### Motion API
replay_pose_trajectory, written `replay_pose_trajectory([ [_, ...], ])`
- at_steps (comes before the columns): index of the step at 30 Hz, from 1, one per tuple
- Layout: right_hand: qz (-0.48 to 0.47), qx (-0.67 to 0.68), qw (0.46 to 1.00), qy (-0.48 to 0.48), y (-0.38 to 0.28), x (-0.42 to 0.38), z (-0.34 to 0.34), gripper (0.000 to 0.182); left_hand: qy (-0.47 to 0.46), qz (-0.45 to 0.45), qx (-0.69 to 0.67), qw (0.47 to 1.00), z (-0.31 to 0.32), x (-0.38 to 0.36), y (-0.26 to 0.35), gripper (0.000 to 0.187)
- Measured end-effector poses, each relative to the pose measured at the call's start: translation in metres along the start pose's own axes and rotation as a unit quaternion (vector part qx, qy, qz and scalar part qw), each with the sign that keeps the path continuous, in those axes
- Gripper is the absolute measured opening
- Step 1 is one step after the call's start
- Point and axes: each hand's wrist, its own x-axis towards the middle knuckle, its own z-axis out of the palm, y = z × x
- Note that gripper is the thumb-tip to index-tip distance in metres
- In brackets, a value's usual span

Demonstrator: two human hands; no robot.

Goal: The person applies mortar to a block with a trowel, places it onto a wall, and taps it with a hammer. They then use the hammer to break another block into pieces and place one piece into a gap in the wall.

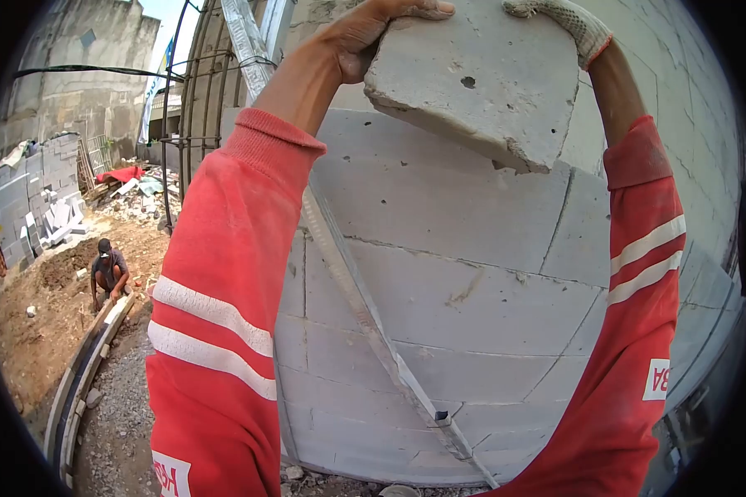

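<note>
Grey block (pixel 481 74) at top centre of frame, held between bare left hand (pixel 375 31) and gloved right hand (pixel 578 30), looks stiff, fairly heavy, brittle-edged: grip sides, avoid chipped lower edge (pixel 515 156).

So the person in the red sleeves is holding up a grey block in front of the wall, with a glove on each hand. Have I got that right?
Not quite: the head view shows a glove only on the right hand; the left hand is bare. The grey block is indeed held up in front of the wall.
</note>
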Motion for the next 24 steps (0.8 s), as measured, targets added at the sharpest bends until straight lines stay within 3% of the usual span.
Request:
replay_pose_trajectory([
  [2,-0.008,0.009,1.000,0.029,0.009,-0.002,-0.002,0.064,0.000,0.001,-0.013,1.000,-0.009,0.032,-0.020,0.087],
  [11,-0.052,0.183,0.957,0.218,0.084,-0.064,0.002,0.079,0.068,0.061,-0.110,0.990,0.014,0.024,-0.041,0.082],
  [14,0.054,0.205,0.957,0.197,0.078,-0.085,0.038,0.091,0.045,0.086,-0.156,0.983,0.004,0.020,-0.053,0.078],
  [16,0.046,0.248,0.952,0.173,0.082,-0.072,0.049,0.093,0.024,0.100,-0.187,0.977,0.005,0.022,-0.056,0.074],
  [19,-0.008,0.315,0.940,0.131,0.050,-0.079,0.071,0.090,0.026,0.077,-0.193,0.978,0.011,0.022,-0.058,0.074],
  [22,0.057,0.260,0.949,0.170,0.025,-0.084,0.076,0.075,0.038,0.098,-0.206,0.973,0.027,0.021,-0.048,0.073],
  [24,0.050,0.338,0.930,0.136,0.030,-0.074,0.069,0.068,0.050,0.002,-0.246,0.968,0.043,0.013,-0.029,0.067],
])
